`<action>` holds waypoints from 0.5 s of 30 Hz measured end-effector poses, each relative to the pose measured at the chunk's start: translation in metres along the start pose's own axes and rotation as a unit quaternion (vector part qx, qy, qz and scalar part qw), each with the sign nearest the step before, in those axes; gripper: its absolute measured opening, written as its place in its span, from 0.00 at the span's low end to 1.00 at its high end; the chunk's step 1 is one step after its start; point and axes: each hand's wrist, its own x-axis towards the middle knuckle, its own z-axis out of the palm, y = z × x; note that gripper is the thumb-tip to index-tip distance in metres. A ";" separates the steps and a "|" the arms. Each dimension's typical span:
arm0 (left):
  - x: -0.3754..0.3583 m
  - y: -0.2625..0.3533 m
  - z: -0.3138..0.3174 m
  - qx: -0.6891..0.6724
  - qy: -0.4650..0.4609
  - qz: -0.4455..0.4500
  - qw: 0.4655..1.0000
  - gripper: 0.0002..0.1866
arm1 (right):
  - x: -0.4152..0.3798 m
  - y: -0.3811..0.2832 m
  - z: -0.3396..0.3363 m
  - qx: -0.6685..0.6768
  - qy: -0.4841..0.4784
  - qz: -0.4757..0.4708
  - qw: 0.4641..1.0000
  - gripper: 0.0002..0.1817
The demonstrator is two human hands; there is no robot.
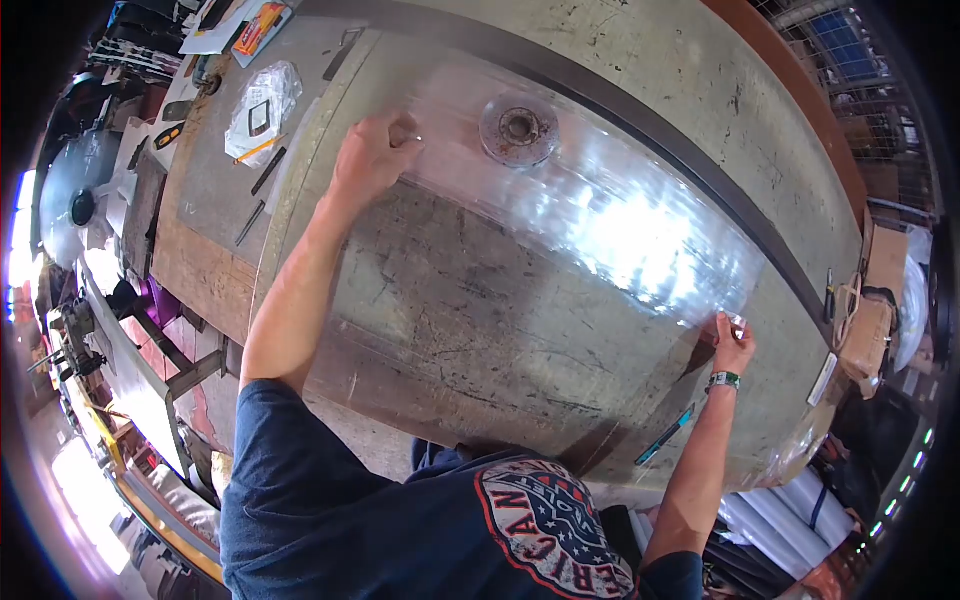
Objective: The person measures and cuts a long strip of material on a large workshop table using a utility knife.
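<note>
A rusty metal disc (518, 128) is sitting alone on the clear plastic sheet (600, 215), leaving open room all around it. Pencils and tools (262, 172) are crowding the far left of the workbench (460, 330), while a blue pen (662, 438) is lying near the front edge.

Single head-worn view, looking steeply down, close over the workbench (420, 300), fisheye-warped edges
</note>
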 end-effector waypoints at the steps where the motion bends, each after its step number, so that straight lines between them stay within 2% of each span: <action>1: -0.006 0.005 0.000 0.046 0.043 -0.007 0.998 0.18 | 0.001 0.000 -0.002 -0.018 0.001 0.013 1.000 0.15; 4: -0.021 -0.006 0.013 0.158 0.181 -0.008 0.971 0.20 | 0.023 0.045 -0.002 -0.053 0.077 -0.107 0.990 0.20; 6: -0.024 -0.019 0.020 0.087 0.126 -0.056 0.987 0.22 | 0.011 0.028 0.000 -0.168 0.147 -0.088 0.971 0.27; 8: -0.030 -0.008 0.022 0.080 0.124 -0.033 0.988 0.24 | 0.017 0.038 -0.006 -0.153 0.089 -0.022 0.984 0.33; 11: -0.036 0.012 0.022 0.146 0.241 0.031 0.959 0.25 | 0.014 0.035 -0.005 -0.215 0.170 -0.144 0.951 0.36; 13: -0.029 0.027 0.023 0.114 0.246 0.106 0.957 0.27 | 0.009 0.010 0.003 -0.214 0.180 -0.151 0.948 0.37; 15: -0.021 0.064 0.033 0.117 0.190 0.182 0.958 0.32 | 0.005 0.004 0.007 -0.214 0.181 -0.139 0.950 0.38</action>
